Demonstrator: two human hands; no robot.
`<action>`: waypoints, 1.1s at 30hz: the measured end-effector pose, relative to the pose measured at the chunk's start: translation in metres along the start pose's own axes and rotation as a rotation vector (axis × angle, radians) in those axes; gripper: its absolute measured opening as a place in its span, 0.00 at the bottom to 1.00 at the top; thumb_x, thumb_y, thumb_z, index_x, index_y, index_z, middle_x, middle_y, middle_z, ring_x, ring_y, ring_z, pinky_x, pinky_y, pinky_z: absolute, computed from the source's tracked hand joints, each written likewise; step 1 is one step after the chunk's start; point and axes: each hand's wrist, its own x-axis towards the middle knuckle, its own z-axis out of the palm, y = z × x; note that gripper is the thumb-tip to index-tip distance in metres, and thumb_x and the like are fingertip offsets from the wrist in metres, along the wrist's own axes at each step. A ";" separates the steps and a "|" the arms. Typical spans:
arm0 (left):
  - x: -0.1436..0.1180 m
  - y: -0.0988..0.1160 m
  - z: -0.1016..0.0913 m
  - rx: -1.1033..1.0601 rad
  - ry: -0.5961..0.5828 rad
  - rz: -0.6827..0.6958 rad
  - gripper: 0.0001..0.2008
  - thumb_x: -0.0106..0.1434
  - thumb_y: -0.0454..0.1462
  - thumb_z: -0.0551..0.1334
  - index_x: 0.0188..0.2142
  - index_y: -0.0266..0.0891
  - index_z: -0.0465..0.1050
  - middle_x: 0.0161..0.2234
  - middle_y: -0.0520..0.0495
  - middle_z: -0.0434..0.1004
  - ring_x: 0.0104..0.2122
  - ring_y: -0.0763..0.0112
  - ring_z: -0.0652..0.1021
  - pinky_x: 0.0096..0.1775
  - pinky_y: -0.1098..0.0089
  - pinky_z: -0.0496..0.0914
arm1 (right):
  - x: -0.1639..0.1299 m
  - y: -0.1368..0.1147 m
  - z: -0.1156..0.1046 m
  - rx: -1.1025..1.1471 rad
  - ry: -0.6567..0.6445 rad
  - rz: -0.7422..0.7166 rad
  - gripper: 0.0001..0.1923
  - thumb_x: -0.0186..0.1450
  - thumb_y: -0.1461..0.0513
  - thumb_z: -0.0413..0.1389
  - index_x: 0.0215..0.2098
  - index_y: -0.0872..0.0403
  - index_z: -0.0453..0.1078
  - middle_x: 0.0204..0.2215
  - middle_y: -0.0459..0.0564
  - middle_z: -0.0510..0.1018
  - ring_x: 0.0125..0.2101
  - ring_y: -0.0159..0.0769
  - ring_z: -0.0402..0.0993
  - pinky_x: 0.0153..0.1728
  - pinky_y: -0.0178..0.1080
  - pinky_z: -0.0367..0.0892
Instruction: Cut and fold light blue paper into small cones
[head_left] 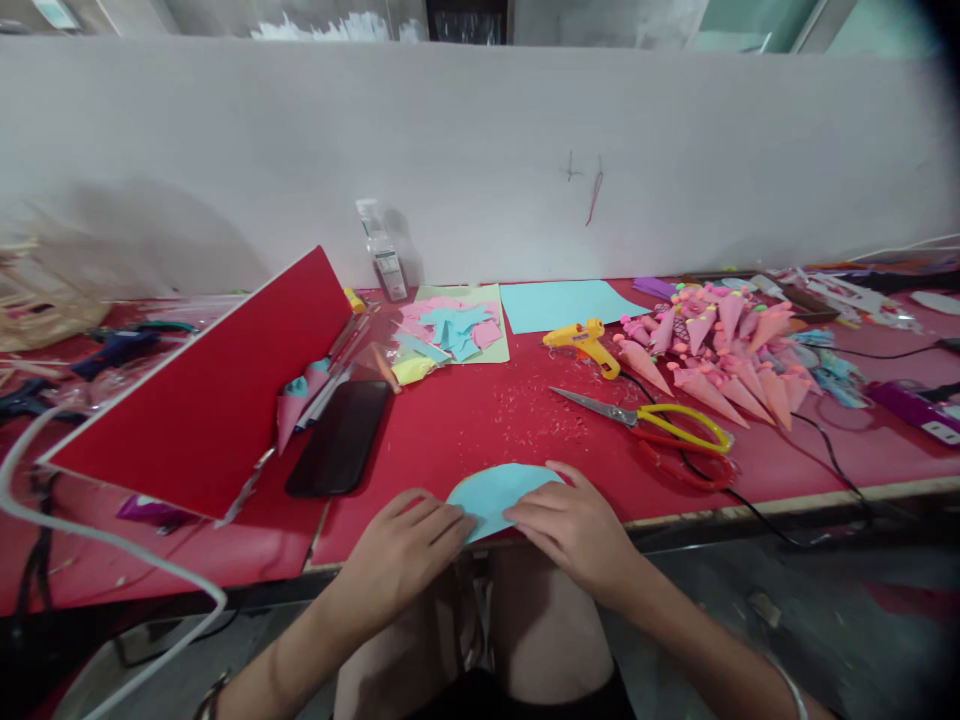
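Observation:
A light blue rounded piece of paper [499,492] lies at the front edge of the red table, between my two hands. My left hand [416,538] grips its lower left edge, with the fingers together and their tips on the paper. At its right side my right hand [574,530] has bent fingers pressed on the paper, and one finger stretches along the far right edge. The thumbs are mostly hidden. Beyond the paper, small scraps are scattered on the red surface. Scissors [645,415] with yellow and red handles lie to the right, tips pointing left.
A yellow glue gun [585,345] rests near a pile of pink paper cones [720,350]. Blue sheets [566,305] and paper scraps [457,330] lie at the back. On the left are a black phone [339,440], a leaning red board [217,390] and a white cable [112,545].

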 end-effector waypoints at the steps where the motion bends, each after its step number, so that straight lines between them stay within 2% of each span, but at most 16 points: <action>1: 0.005 0.000 -0.005 0.002 0.018 -0.006 0.12 0.64 0.33 0.48 0.41 0.40 0.68 0.29 0.50 0.75 0.28 0.71 0.73 0.36 0.67 0.65 | 0.005 -0.001 -0.007 -0.027 0.006 -0.017 0.11 0.65 0.64 0.46 0.37 0.49 0.70 0.30 0.42 0.76 0.32 0.28 0.69 0.52 0.44 0.50; 4: 0.024 -0.001 -0.023 -0.022 0.059 -0.049 0.13 0.65 0.34 0.47 0.35 0.38 0.69 0.22 0.52 0.72 0.23 0.73 0.71 0.32 0.69 0.64 | 0.025 -0.009 -0.025 -0.126 0.067 -0.099 0.10 0.63 0.66 0.46 0.34 0.52 0.69 0.29 0.44 0.75 0.31 0.29 0.68 0.53 0.46 0.47; 8: 0.043 0.003 -0.041 -0.067 0.067 -0.085 0.17 0.65 0.35 0.46 0.22 0.38 0.66 0.17 0.54 0.68 0.18 0.75 0.68 0.29 0.70 0.63 | 0.045 -0.017 -0.035 -0.203 0.184 -0.237 0.10 0.61 0.66 0.46 0.25 0.54 0.67 0.20 0.43 0.70 0.25 0.29 0.63 0.50 0.43 0.52; 10: 0.045 0.004 -0.046 -0.087 0.083 -0.094 0.18 0.66 0.36 0.46 0.23 0.38 0.66 0.17 0.55 0.68 0.18 0.76 0.68 0.28 0.71 0.62 | 0.049 -0.017 -0.038 -0.183 0.231 -0.270 0.11 0.59 0.66 0.46 0.22 0.54 0.66 0.17 0.42 0.66 0.23 0.28 0.60 0.46 0.39 0.56; 12: 0.041 0.004 -0.050 -0.100 0.094 -0.103 0.17 0.66 0.37 0.45 0.28 0.39 0.69 0.18 0.55 0.70 0.19 0.75 0.69 0.27 0.72 0.62 | 0.048 -0.013 -0.041 -0.140 0.251 -0.275 0.10 0.58 0.67 0.46 0.21 0.53 0.65 0.16 0.41 0.65 0.21 0.27 0.58 0.41 0.36 0.58; 15: 0.033 -0.002 -0.055 -0.113 0.063 -0.127 0.17 0.67 0.39 0.44 0.34 0.40 0.71 0.19 0.55 0.73 0.19 0.75 0.71 0.27 0.73 0.62 | 0.043 0.000 -0.046 -0.104 0.217 -0.250 0.10 0.55 0.69 0.47 0.20 0.54 0.65 0.15 0.41 0.65 0.20 0.26 0.57 0.35 0.33 0.59; 19: 0.022 -0.015 -0.062 -0.170 -0.067 -0.191 0.21 0.67 0.42 0.42 0.33 0.41 0.72 0.19 0.55 0.72 0.19 0.75 0.71 0.24 0.75 0.60 | 0.033 0.026 -0.052 -0.111 0.169 -0.184 0.10 0.54 0.69 0.47 0.18 0.54 0.65 0.15 0.42 0.65 0.20 0.27 0.59 0.31 0.33 0.58; 22: 0.017 -0.022 -0.065 -0.188 -0.094 -0.247 0.21 0.67 0.42 0.42 0.30 0.41 0.72 0.19 0.54 0.72 0.19 0.76 0.71 0.23 0.76 0.59 | 0.026 0.048 -0.061 -0.142 0.163 -0.094 0.09 0.54 0.69 0.48 0.20 0.54 0.67 0.17 0.44 0.69 0.22 0.29 0.63 0.31 0.34 0.58; 25: 0.016 -0.021 -0.065 -0.186 -0.107 -0.269 0.21 0.66 0.42 0.44 0.26 0.40 0.71 0.17 0.54 0.70 0.19 0.76 0.71 0.23 0.76 0.59 | 0.025 0.060 -0.073 -0.133 0.235 0.064 0.10 0.57 0.67 0.48 0.23 0.55 0.69 0.21 0.47 0.73 0.25 0.31 0.67 0.32 0.34 0.60; 27: 0.020 -0.018 -0.064 -0.195 -0.115 -0.258 0.20 0.66 0.42 0.45 0.25 0.39 0.70 0.17 0.54 0.69 0.20 0.76 0.71 0.24 0.77 0.59 | 0.027 0.056 -0.078 -0.062 0.269 0.107 0.10 0.60 0.65 0.47 0.28 0.55 0.70 0.26 0.48 0.76 0.29 0.32 0.69 0.35 0.35 0.60; 28: 0.022 -0.016 -0.063 -0.211 -0.122 -0.249 0.20 0.66 0.42 0.46 0.25 0.39 0.70 0.17 0.54 0.69 0.21 0.76 0.71 0.24 0.77 0.59 | 0.029 0.050 -0.079 -0.010 0.239 0.079 0.10 0.62 0.64 0.47 0.32 0.54 0.70 0.29 0.49 0.76 0.32 0.33 0.70 0.36 0.36 0.60; 30: 0.028 -0.014 -0.062 -0.264 -0.164 -0.230 0.19 0.66 0.41 0.46 0.24 0.39 0.69 0.18 0.54 0.69 0.21 0.77 0.70 0.25 0.77 0.59 | 0.034 0.034 -0.078 0.085 0.076 -0.043 0.10 0.63 0.60 0.48 0.36 0.54 0.69 0.33 0.49 0.76 0.35 0.33 0.70 0.38 0.35 0.60; 33: 0.035 -0.013 -0.063 -0.304 -0.212 -0.172 0.17 0.66 0.39 0.46 0.28 0.40 0.69 0.22 0.55 0.72 0.23 0.77 0.71 0.27 0.76 0.60 | 0.041 0.011 -0.075 0.076 -0.127 -0.150 0.13 0.65 0.59 0.46 0.30 0.55 0.70 0.26 0.47 0.75 0.30 0.31 0.68 0.34 0.34 0.59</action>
